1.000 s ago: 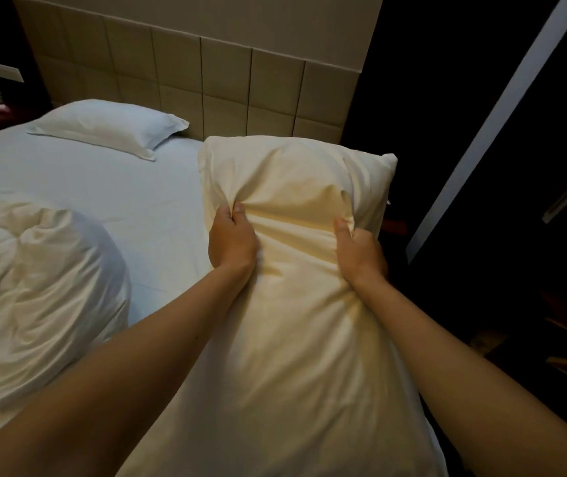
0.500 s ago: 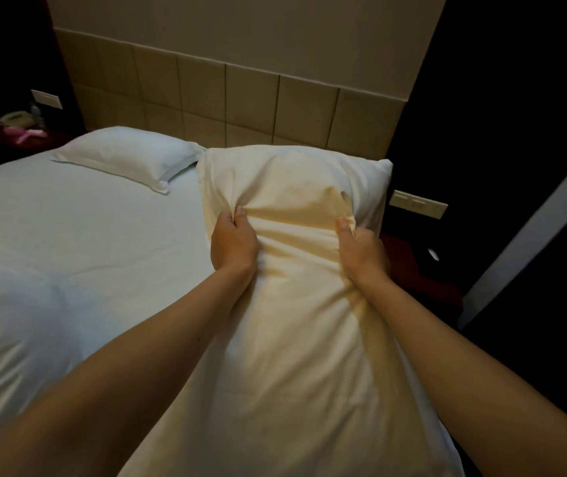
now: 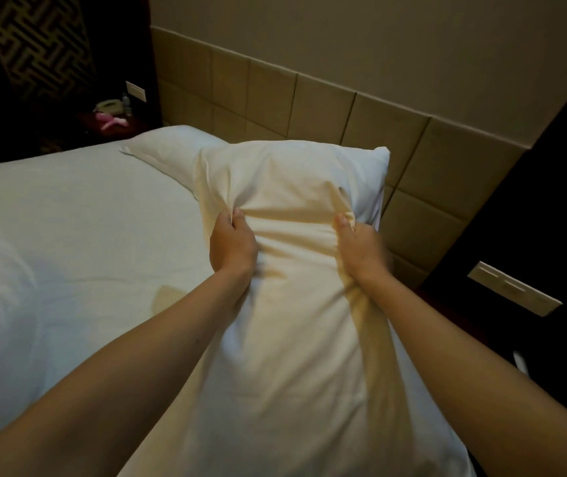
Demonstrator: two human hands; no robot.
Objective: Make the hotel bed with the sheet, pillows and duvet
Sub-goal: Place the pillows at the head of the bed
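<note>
My left hand (image 3: 232, 244) and right hand (image 3: 357, 247) clutch bunched pillow (image 3: 289, 287) fabric; I should lower it flat beside the other pillow (image 3: 168, 149), against the headboard (image 3: 323, 105).

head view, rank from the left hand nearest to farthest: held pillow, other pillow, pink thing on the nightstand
1. held pillow, gripped by the left hand
2. other pillow, ahead, slightly left
3. pink thing, far left, beyond it
</note>
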